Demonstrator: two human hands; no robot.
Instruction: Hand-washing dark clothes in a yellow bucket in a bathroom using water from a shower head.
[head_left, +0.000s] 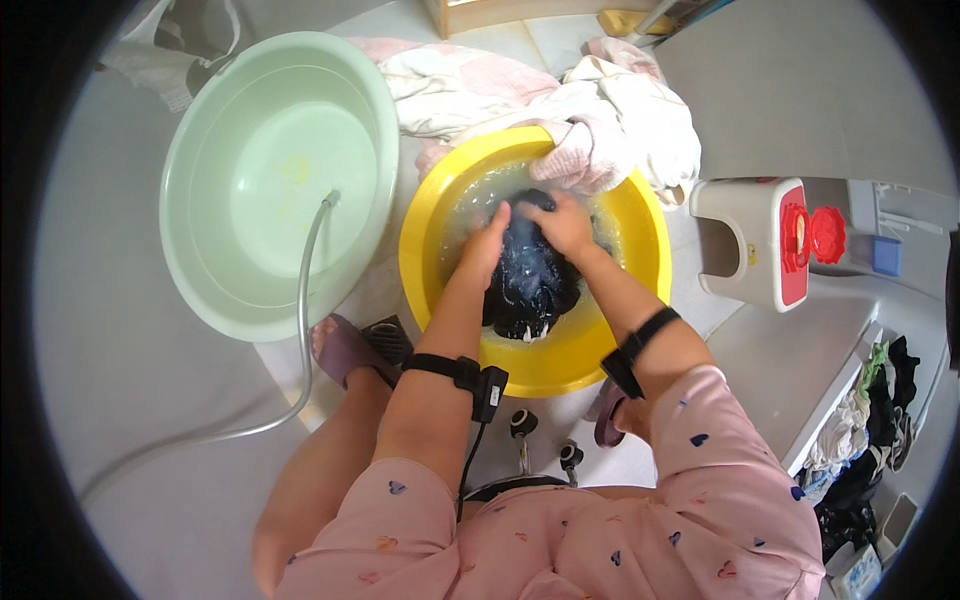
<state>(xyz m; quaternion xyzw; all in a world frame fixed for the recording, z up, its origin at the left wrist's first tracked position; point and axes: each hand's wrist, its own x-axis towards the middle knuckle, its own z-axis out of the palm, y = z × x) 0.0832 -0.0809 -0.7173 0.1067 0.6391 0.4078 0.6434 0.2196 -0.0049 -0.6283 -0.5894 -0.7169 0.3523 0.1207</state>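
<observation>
A yellow plastic basin (551, 371) of cloudy, sudsy water stands on the floor before me. In it a dark, wet garment (532, 274) lies bunched, partly under the water. My left hand (486, 244) is at the garment's left side with its thumb raised; its fingers are blurred and partly hidden. My right hand (564, 221) grips the upper part of the cloth, close to the left hand. A pink and white cloth (585, 157) hangs over the basin's far rim, with one end by the water.
A pale green tub (270, 202) with a grey hose (304, 300) leading into it stands left. Pink and white fabric (502, 82) lies behind the basin. At right are a white stool (750, 232), a red container (799, 236) with its lid open, and heaped clothes (862, 427).
</observation>
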